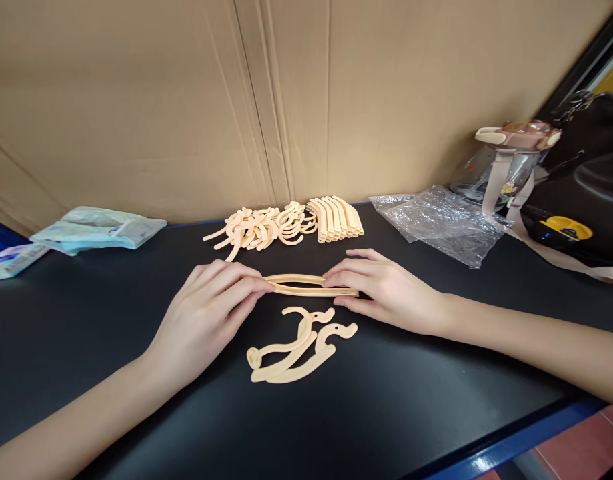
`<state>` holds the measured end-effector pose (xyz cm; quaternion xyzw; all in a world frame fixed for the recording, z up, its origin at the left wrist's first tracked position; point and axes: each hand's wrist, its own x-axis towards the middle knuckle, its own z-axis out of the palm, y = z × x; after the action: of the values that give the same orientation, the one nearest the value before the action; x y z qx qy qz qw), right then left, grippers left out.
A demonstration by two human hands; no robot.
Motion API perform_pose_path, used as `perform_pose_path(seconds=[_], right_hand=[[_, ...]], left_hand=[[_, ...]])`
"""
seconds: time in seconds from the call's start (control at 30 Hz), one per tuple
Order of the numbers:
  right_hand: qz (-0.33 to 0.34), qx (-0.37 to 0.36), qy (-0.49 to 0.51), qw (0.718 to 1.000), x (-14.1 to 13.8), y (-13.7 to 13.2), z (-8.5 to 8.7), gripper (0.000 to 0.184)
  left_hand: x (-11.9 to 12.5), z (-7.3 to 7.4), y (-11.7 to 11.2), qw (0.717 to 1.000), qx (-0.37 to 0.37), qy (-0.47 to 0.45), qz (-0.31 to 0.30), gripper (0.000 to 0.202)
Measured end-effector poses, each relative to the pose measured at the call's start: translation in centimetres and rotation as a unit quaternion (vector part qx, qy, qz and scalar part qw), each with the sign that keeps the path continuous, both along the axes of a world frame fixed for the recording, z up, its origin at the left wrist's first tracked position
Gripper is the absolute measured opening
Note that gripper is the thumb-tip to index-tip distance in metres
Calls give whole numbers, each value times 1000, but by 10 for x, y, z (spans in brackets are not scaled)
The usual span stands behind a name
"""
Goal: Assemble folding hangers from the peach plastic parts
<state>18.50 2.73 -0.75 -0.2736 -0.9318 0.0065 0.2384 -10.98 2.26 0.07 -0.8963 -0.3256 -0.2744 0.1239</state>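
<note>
My left hand (213,303) pinches the left end of a pair of slim, curved beige plastic strips (299,283). Their right end lies under the fingers of my right hand (386,290), with the thumb along the near side. A narrow gap shows between the two strips in the middle. Just nearer to me lie loose beige hook-shaped pieces (331,333) and curved arm pieces (306,367), partly overlapping. One hook piece (286,343) has a rounded end at the left. My fingers cover both ends of the strips.
Behind my hands lie a heap of beige hook pieces (259,228) and a neat stack of curved strips (339,220). A clear plastic bag (439,220), a strapped bottle (516,160) and a black bag (586,180) are at the right. Tissue packs (99,230) lie left, against cardboard (161,113).
</note>
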Motion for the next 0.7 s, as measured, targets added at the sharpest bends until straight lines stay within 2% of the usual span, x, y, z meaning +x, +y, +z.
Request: perform_pose_path(seconds=[0.1,0.3,0.7], right_hand=[[-7,-34,28,999,2,5,-1,20],[-7,-51,52,997,2,8,-1,17],[-12,-80,20,997,3,7,2,22]], left_hand=[[0,0,1,1000,0,0,-5,14],[-3,0,3,1000,-16,11,-18,17],[0,2,-3,999,-53,-2,10,19]])
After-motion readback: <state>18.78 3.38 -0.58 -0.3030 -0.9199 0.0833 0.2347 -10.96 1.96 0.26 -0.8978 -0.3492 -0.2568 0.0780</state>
